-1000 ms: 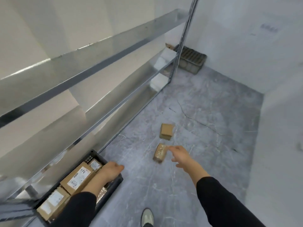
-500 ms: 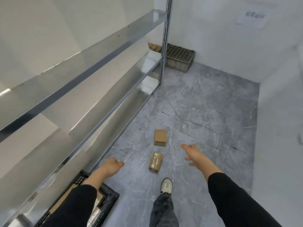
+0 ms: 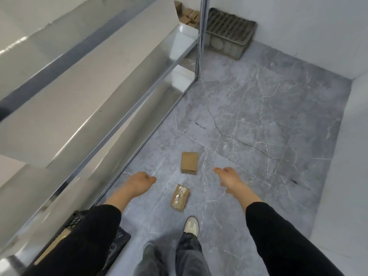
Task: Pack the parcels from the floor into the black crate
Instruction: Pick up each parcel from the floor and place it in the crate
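Two parcels lie on the grey marble floor. A plain brown cardboard box [image 3: 189,162] is the farther one. A smaller taped brown parcel [image 3: 179,197] lies nearer, just ahead of my shoe [image 3: 191,225]. My left hand [image 3: 140,181] hovers left of the taped parcel, fingers loosely curled, holding nothing. My right hand [image 3: 229,179] hangs to the right of both parcels, fingers spread and empty. The black crate [image 3: 119,239] sits at the bottom left, mostly hidden under my left sleeve; a cardboard parcel shows inside it.
A metal shelving rack [image 3: 103,108] runs along the left, its upright post [image 3: 201,36] standing far ahead. A grey slatted crate [image 3: 229,32] stands against the far wall. White walls close the right side and the back.
I have stepped forward, so the crate has slid to the bottom edge. My left hand left the crate and came forward. My right hand moved off the taped parcel to the right.
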